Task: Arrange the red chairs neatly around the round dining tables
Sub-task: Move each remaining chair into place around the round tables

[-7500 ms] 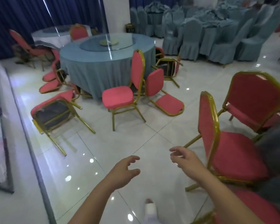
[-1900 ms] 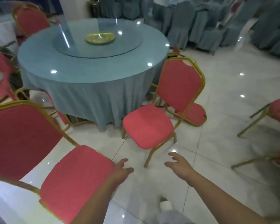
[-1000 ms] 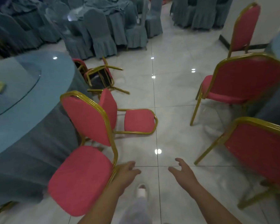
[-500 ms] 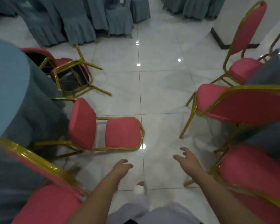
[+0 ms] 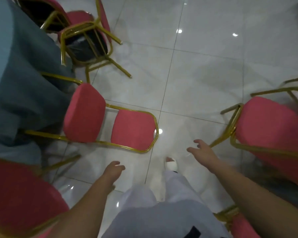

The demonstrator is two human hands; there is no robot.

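Observation:
A red chair with a gold frame lies tipped on its back (image 5: 131,129) on the white tile floor just ahead of me, its seat (image 5: 84,112) raised toward the round table's blue cloth (image 5: 24,79) at the left. Another overturned red chair (image 5: 88,40) lies beyond it, black underside showing. My left hand (image 5: 113,170) hovers with loosely bent fingers below the tipped chair's backrest, holding nothing. My right hand (image 5: 202,151) is spread open right of the backrest, near the gold leg of an upright red chair (image 5: 272,127).
A red chair seat (image 5: 19,194) fills the lower left corner, and part of another red chair (image 5: 239,224) shows at the lower right. My white trouser leg and shoe (image 5: 170,164) stand between the hands. Glossy tile floor (image 5: 205,66) stretches ahead.
My view has tilted further down and closer to the tipped chair. Both hands have stayed free and moved nearer its backrest; the upright chairs on the right now sit at the frame edge.

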